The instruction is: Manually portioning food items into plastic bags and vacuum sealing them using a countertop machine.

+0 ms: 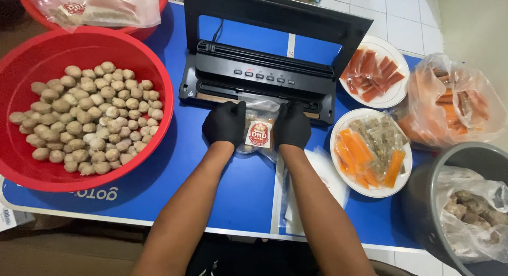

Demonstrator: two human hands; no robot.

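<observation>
Both gloved hands, left hand (pixel 224 123) and right hand (pixel 291 126), grip a filled clear bag (pixel 259 129) by its sides on the blue table (pixel 211 170), its mouth seemingly laid in the open black sealer (pixel 259 75), beside a red basin (pixel 153 69) of meatballs (pixel 87 117).

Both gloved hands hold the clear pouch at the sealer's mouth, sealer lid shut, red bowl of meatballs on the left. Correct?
Not quite: the head view shows the vacuum sealer with its lid raised, not shut. The left hand and right hand do hold the pouch, red bowl on the left.
</observation>
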